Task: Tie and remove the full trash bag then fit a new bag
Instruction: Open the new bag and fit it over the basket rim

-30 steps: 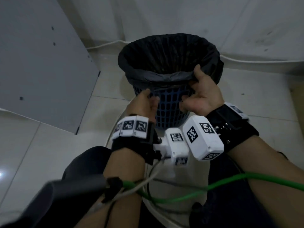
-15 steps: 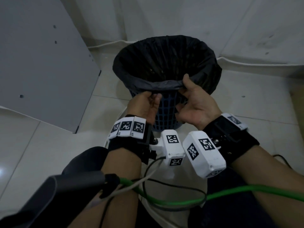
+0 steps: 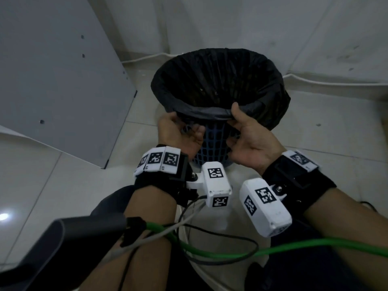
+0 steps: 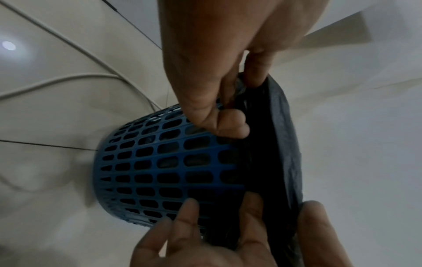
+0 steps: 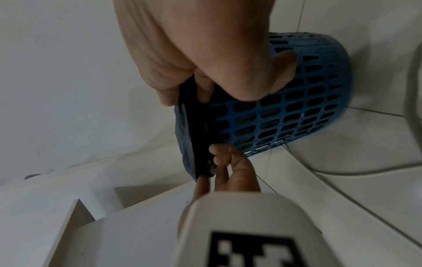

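Observation:
A blue lattice trash bin [image 3: 212, 148] [image 4: 173, 162] [image 5: 297, 115] stands on the tiled floor, lined with a black trash bag [image 3: 218, 87] whose edge is folded over the rim. My left hand [image 3: 180, 133] [image 4: 228, 101] pinches the folded bag edge [image 4: 280, 126] at the near left of the rim. My right hand [image 3: 245, 133] [image 5: 196, 86] pinches the same near edge [image 5: 194, 137] a little to the right, thumb on top of the rim. What lies inside the bag is too dark to make out.
A grey panel [image 3: 58, 80] leans at the left. White walls [image 3: 252, 22] close in behind the bin, with a white cable [image 3: 336, 80] along their base. Green and grey cables [image 3: 231, 255] trail across my lap. Tiled floor [image 3: 336, 127] lies right of the bin.
Both hands have shifted along the near rim and closed on the folded bag edge. The right thumb has slid left along the rim. My view has come nearer to the bin.

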